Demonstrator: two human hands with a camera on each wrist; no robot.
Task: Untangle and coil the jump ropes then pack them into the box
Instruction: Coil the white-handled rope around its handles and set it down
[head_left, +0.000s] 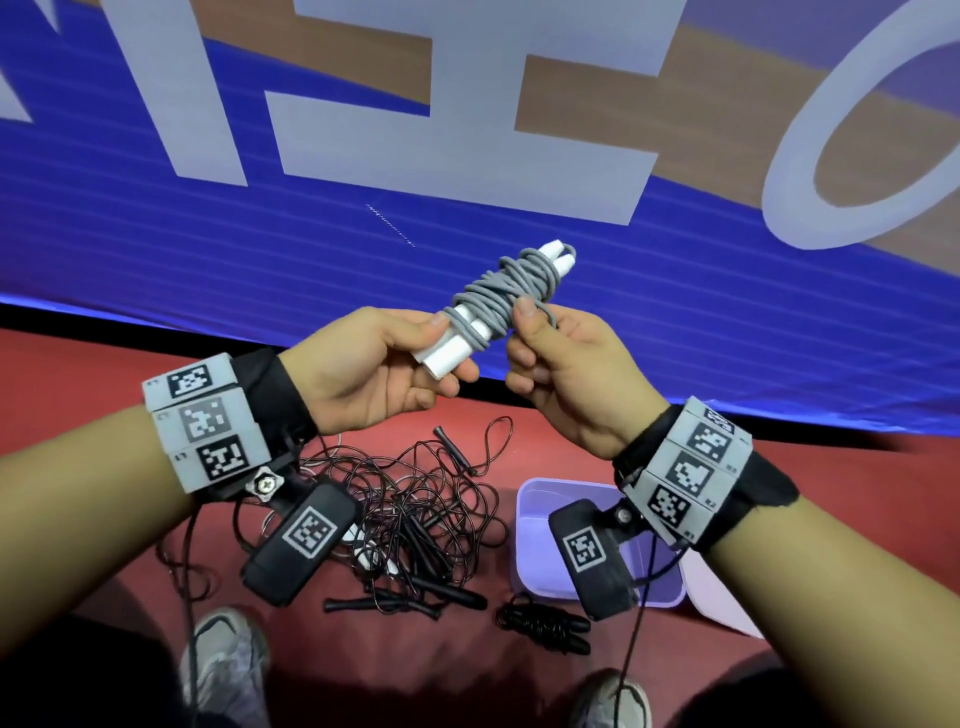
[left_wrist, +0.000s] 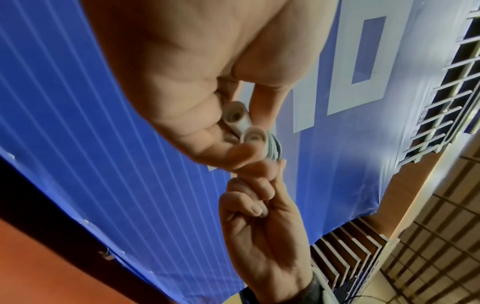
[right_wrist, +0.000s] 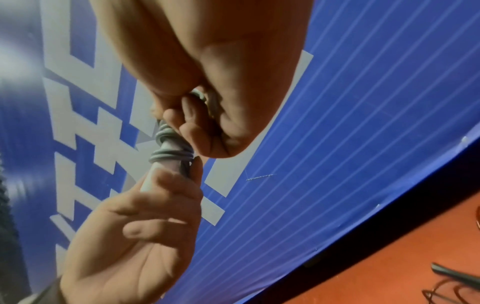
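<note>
A grey jump rope (head_left: 498, 296) is wound around its two white handles (head_left: 447, 348) and held up in the air. My left hand (head_left: 395, 358) grips the lower ends of the handles (left_wrist: 246, 127). My right hand (head_left: 540, 338) pinches the grey cord (right_wrist: 171, 154) at the bundle's middle, its other fingers curled. On the red floor below lies a tangle of black jump ropes (head_left: 410, 514) with black handles. To its right lies a coiled black rope (head_left: 540, 623) in front of the purple box (head_left: 530, 540).
A blue banner (head_left: 260, 234) with large white letters hangs right behind the hands. The box's lid (head_left: 717, 597) lies to its right. My shoes (head_left: 223, 660) stand at the near edge of the floor. Something white (head_left: 363, 551) lies under the black tangle.
</note>
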